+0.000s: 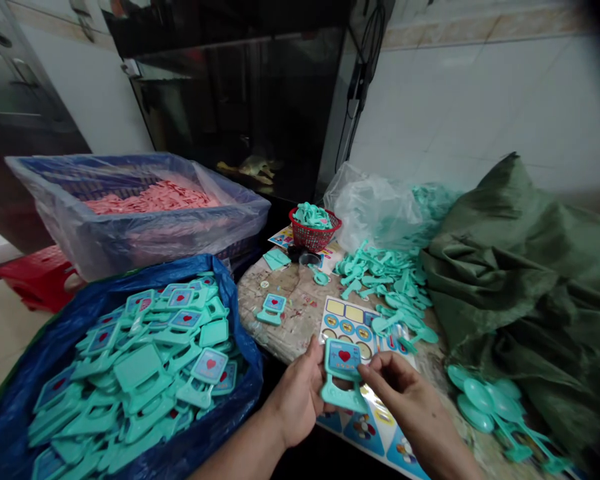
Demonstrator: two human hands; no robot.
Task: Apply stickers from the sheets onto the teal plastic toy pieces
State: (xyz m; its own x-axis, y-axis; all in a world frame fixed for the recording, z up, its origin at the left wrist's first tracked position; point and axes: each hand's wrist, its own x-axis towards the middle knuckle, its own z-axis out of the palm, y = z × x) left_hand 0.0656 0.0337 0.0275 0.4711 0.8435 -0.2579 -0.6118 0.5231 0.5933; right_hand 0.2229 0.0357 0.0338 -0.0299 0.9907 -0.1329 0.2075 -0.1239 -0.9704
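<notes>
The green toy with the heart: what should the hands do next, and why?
Probably press along the heart sticker's right edge with the right hand, to make sure it lies flat. The left hand holds the green toy steady, the sticker sits on its panel, and the right hand's fingers are right by that edge.

Sticker sheet (347, 327) partly covered, blue bag (247, 363) and green cloth (520, 267) cut off.

The lone head view looks forward and down, close above the left hand (297, 397) and right hand (405, 393) (lower centre of frame), wall (470, 107) upper right.
</notes>
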